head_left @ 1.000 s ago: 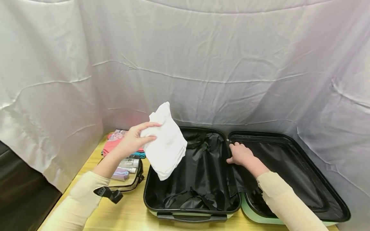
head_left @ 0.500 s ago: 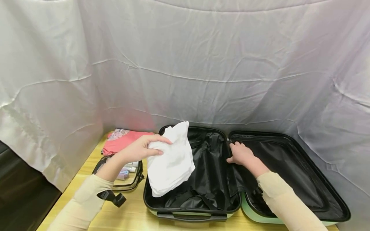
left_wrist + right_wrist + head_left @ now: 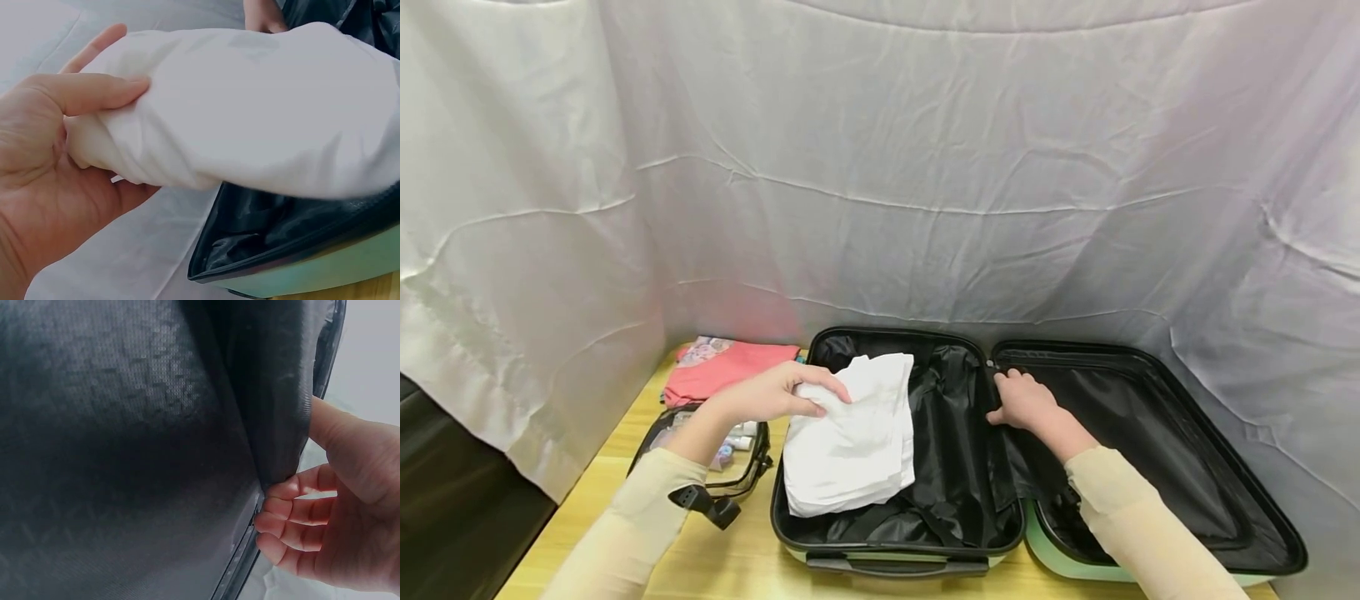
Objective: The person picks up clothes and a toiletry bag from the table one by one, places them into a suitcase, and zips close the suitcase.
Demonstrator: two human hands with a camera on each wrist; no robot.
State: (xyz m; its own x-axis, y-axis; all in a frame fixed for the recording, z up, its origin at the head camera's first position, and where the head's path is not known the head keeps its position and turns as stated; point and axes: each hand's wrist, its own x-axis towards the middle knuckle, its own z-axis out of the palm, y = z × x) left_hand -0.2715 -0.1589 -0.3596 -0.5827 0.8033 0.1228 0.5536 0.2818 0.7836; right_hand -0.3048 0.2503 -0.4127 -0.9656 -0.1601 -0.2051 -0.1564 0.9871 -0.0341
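Observation:
A folded white cloth (image 3: 853, 454) is in my left hand (image 3: 778, 392), thumb on top and fingers beneath its near-left edge, as the left wrist view shows. It lies low over the left part of the suitcase's (image 3: 951, 467) black-lined half, overlapping the left rim in the head view. At the hinge side, my right hand (image 3: 1028, 402) pinches the edge of a black fabric flap (image 3: 284, 394) between thumb and fingers; the thumb tip is hidden behind the fabric. The suitcase lies spread open, its pale green shell showing at the front.
Left of the suitcase sits a clear pouch with black trim (image 3: 763, 442), holding small tubes. Behind it lie folded pink clothes (image 3: 730, 371). The suitcase's other half (image 3: 1180, 467) extends right. A grey curtain (image 3: 925, 167) hangs behind the wooden table (image 3: 730, 558).
My left hand has brought the white cloth down and to the right, from raised and tilted to nearly flat over the suitcase. The right hand has stayed in place.

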